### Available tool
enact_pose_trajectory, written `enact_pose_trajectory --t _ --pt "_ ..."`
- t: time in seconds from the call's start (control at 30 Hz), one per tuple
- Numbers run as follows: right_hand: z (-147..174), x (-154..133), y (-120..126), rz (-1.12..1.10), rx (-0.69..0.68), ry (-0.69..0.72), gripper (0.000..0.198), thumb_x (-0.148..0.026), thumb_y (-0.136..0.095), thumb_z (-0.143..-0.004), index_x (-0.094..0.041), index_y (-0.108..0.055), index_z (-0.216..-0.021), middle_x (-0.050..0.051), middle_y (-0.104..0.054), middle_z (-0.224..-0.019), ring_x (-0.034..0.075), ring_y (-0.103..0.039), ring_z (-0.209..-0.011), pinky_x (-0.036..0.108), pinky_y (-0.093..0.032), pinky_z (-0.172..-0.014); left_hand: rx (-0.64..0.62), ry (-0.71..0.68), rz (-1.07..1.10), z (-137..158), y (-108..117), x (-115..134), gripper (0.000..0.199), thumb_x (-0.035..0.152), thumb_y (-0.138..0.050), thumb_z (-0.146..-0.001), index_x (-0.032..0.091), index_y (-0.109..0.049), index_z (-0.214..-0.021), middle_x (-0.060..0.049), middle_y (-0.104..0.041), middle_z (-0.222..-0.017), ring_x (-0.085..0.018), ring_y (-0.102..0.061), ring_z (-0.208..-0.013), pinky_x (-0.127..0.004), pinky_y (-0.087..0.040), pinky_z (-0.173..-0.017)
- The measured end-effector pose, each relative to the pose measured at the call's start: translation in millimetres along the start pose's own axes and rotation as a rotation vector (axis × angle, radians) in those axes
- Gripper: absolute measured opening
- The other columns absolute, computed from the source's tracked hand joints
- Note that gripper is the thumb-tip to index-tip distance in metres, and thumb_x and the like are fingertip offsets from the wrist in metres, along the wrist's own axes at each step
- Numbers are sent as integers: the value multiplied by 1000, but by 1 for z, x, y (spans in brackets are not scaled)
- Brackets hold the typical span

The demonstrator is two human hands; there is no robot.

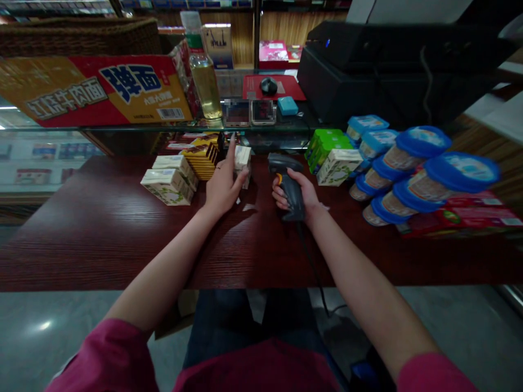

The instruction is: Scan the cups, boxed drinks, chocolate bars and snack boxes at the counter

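Observation:
My left hand [223,185] is around a small cream-coloured carton [243,157] on the table, its thumb on the near side and its index finger stretched out along the box. In my right hand [308,193] is a black barcode scanner [286,162], its head turned toward that carton and a finger by the yellow trigger. To the left of my left hand stand cream cartons with green print [166,186], beside a row of yellow-and-brown packets [204,157]. A similar carton [339,166] and a green pack [327,146] stand to the right of the scanner.
Stacked blue-lidded tubs [425,141] and red packages [461,215] occupy the table's right side. Behind, a glass shelf holds a noodle box [106,90], a bottle [204,81], phones [263,111] and a mouse [268,85]. A black machine [379,81] stands back right. The scanner cable [312,261] hangs over the front edge.

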State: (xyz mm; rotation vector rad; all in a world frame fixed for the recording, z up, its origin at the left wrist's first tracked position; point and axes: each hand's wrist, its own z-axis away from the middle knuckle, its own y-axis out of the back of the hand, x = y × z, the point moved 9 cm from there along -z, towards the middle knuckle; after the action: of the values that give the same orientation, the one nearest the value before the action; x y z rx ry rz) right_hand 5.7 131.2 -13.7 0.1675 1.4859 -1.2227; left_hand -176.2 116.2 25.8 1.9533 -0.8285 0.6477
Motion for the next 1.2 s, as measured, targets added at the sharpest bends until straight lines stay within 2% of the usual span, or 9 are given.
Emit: enact_pose_trajectory --t 0.13,0.23,0.33,0.4,0.53,0.63,0.73,1.03,1.2 --pt "-3 0 1 -13 -61 8 44 -60 -50 -98 -19 -58 -84 -5 -48 -59 9 -36 -43 21 -28 -36 -129 11 230 -2 -13 -32 89 59 -65 -93 24 -27 -165 -14 -55 -155 -31 -48 -145 -48 -32 -124" --pt "-4 -1 2 -6 -60 14 43 -59 -50 -99 -19 -58 -84 -5 -48 -60 9 -36 -43 21 -28 -36 -199 34 370 -12 -23 -39 88 60 -74 -85 24 -40 -158 -14 -48 -161 -32 -41 -152 -51 -30 -126" --pt "-3 -3 6 19 -12 12 45 -61 -49 -99 -20 -58 -83 -5 -47 -59 9 -35 -42 21 -27 -36 -242 78 522 -19 -33 -33 74 55 -79 -81 22 -55 -143 -13 -61 -148 -33 -55 -139 -52 -43 -118" --pt "-1 -4 10 36 40 17 45 -62 -50 -98 -20 -58 -82 -5 -47 -58 9 -35 -42 21 -27 -35 -176 128 543 -20 -32 -33 66 50 -84 -75 19 -61 -129 -13 -69 -134 -31 -64 -126 -50 -49 -111" --pt "4 2 20 123 195 -39 42 -59 -61 -92 -18 -63 -82 -4 -52 -56 9 -43 -40 21 -36 -36 77 241 478 -12 -18 -44 54 41 -89 -69 18 -61 -109 -8 -73 -114 -27 -69 -110 -45 -53 -104" --pt "10 9 20 230 293 -67 38 -55 -70 -85 -17 -66 -83 -2 -57 -57 10 -49 -39 23 -42 -36 198 324 517 -7 -15 -49 45 39 -86 -74 18 -59 -103 -7 -73 -108 -25 -70 -105 -40 -55 -98" --pt "14 12 8 314 275 -57 38 -54 -75 -81 -17 -67 -83 -1 -60 -58 12 -53 -40 23 -44 -36 283 393 604 -6 -18 -49 43 39 -84 -77 18 -58 -105 -8 -74 -111 -23 -71 -106 -35 -56 -95" --pt "21 10 -4 377 286 -44 40 -57 -75 -76 -18 -65 -80 -4 -58 -53 11 -52 -36 22 -42 -33 399 534 606 -12 -24 -48 43 54 -78 -83 15 -68 -98 -11 -77 -100 -25 -74 -96 -34 -58 -84" --pt "20 11 -6 353 279 -46 38 -55 -73 -77 -18 -66 -78 -3 -57 -53 10 -50 -35 21 -41 -33 387 493 590 -14 -24 -49 51 60 -79 -80 14 -69 -99 -12 -77 -98 -23 -73 -92 -31 -57 -79"
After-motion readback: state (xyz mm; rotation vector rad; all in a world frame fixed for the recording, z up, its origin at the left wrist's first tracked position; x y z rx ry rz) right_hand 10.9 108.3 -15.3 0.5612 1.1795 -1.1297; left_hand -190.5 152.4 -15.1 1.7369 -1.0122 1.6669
